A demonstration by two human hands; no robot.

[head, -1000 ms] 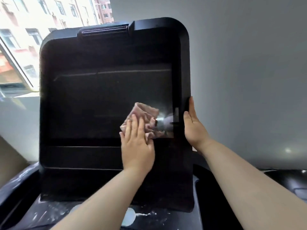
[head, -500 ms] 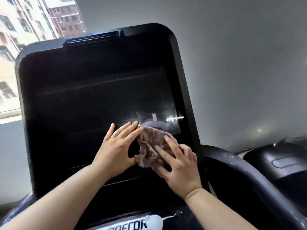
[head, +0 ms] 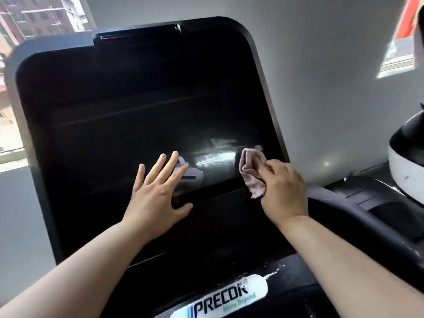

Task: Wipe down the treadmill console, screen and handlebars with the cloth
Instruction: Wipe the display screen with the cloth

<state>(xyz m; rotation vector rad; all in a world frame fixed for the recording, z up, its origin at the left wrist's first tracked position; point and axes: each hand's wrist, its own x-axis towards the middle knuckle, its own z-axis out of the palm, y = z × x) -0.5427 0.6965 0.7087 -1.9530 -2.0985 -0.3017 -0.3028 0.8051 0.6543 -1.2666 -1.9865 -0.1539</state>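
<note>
cloth | bunched in right hand fingers | against screen

view: head, single | looks forward, slightly up at the screen | range: close, arm's reach | both forearms enter from below

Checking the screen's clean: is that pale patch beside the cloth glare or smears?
Head view: likely reflected glare on the glossy black treadmill screen, between the flat left hand and the right hand gripping the crumpled pinkish cloth; smears cannot be ruled out.
</note>
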